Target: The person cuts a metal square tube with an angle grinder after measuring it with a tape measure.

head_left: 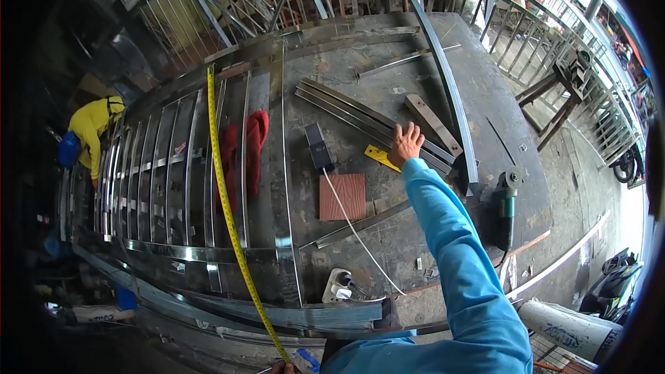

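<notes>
A long yellow tape measure (223, 190) stretches across a shiny metal frame (196, 255) on the dark worktable. At the bottom edge, my left hand (282, 368) is closed around the near end of the tape, mostly cut off by the view. My right hand (406, 144) reaches forward over several long metal tubes (353, 112), its fingers a little apart. Right beside its thumb side lies a yellow flat tool (379, 158); whether they touch is unclear. A reddish-brown square board (342, 197) and a dark box with a white cable (319, 147) lie left of it.
An angle grinder (509, 202) lies on the worktable (509, 135) at the right. A long metal bar (450, 90) and a wooden-looking strip (433, 125) lie beyond my hand. A red cloth (255, 149) is under the frame. A person in yellow (90, 125) bends at the far left.
</notes>
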The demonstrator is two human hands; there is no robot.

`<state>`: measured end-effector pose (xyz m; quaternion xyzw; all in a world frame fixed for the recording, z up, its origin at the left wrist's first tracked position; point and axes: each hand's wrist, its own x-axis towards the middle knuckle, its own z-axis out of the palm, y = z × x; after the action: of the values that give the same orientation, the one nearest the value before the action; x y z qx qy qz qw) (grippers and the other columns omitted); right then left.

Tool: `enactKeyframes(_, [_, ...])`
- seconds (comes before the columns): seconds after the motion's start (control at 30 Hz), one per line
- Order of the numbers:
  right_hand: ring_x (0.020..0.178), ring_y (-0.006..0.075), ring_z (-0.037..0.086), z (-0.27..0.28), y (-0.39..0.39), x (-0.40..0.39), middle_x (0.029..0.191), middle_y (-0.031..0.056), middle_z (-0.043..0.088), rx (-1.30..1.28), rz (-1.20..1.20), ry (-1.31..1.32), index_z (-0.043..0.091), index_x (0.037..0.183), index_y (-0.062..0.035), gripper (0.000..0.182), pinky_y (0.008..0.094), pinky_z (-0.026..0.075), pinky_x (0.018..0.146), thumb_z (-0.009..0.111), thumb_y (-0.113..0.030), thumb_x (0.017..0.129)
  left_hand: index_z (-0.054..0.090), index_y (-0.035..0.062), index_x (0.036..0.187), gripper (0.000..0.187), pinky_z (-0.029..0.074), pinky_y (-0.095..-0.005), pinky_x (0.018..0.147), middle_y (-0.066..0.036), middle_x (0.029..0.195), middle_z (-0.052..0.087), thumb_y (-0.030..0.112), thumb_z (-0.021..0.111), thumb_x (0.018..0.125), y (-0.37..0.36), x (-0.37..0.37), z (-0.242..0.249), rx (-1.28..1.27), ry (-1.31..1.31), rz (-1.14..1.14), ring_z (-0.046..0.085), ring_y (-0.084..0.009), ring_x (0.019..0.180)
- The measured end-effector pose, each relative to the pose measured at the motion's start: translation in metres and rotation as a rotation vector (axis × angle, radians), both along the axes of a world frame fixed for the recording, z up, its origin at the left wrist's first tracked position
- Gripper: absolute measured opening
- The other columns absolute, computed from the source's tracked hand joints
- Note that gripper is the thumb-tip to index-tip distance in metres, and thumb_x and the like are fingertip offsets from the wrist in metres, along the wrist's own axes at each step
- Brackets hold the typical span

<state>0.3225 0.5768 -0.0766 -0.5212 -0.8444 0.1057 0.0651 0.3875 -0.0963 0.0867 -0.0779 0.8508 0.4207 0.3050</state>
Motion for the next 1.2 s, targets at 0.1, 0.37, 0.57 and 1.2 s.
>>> enactKeyframes(0.1, [0.145,0.0448,0.026,-0.028,0.013,0.002,0.152,0.0247,0.033,-0.048,-0.008,0.07,0.03,0.151,-0.0075,0.087,0.0657,0.013,0.118,0.069,-0.004,0.073,0.054,0.0083,0.08,0.023,0.033,-0.0283,0.054,0.003,0.068,0.046,0.016,0.056,0.101,-0.011,0.009,-0.019,0.062,0.075,0.086,0.039,-0.0097,0.059])
enactKeyframes(0.37, [0.144,0.0387,0.031,-0.042,0.017,0.003,0.15,0.0169,0.039,-0.018,0.039,0.027,0.03,0.153,-0.0096,0.09,0.067,0.016,0.118,0.077,-0.011,0.076,0.059,0.0064,0.088,0.017,0.036,-0.0282,0.055,0.002,0.071,0.05,0.018,0.057,0.101,0.002,0.003,-0.004,0.153,-0.167,0.285,0.042,-0.0104,0.061])
enactKeyframes(0.57, [0.144,0.0369,0.032,-0.044,0.016,0.002,0.15,0.0153,0.039,-0.028,0.012,0.005,0.029,0.156,-0.0151,0.086,0.0671,0.016,0.118,0.073,-0.019,0.083,0.062,0.0048,0.092,0.016,0.039,-0.0278,0.055,0.002,0.072,0.052,0.017,0.056,0.101,0.028,0.005,0.013,0.168,-0.064,0.151,0.045,-0.0096,0.061])
enactKeyframes(1.2, [0.137,0.0408,0.044,0.022,0.036,0.039,0.149,0.0206,0.047,-0.389,0.035,-0.018,0.033,0.157,-0.0313,0.082,0.0548,0.035,0.11,0.06,-0.067,0.088,0.064,0.0058,0.092,0.016,0.034,-0.0272,0.052,0.003,0.068,0.047,0.021,0.061,0.097,-0.037,0.025,-0.037,0.004,0.079,0.096,0.042,-0.0089,0.058])
